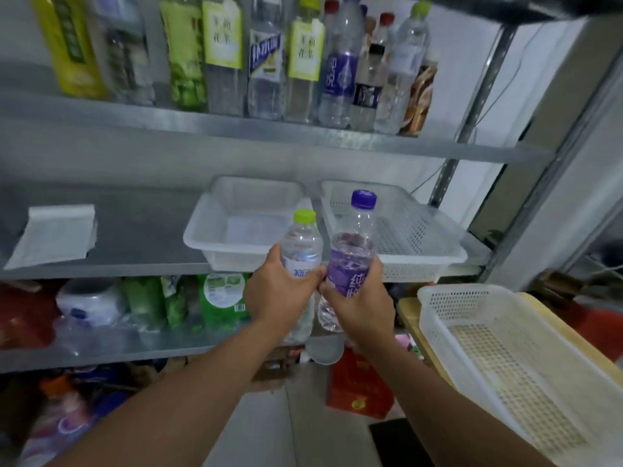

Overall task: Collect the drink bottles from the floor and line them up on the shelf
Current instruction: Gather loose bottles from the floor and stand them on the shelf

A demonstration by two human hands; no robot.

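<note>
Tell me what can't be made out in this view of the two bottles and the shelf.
Head view:
- green-capped bottle: label mostly covered by the left hand.
- purple-capped bottle: label partly covered by the right hand.
- top-shelf bottles: leftmost caps cut off by the top edge, print blurred.
- floor: mostly hidden by the forearms.

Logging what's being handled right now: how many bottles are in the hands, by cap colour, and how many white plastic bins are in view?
Green-capped bottle, held in the left hand: 1
Purple-capped bottle, held in the right hand: 1
White plastic bins: 3 (solid-walled bin, perforated bin on the shelf, perforated bin at the right)
Total: 5
</note>
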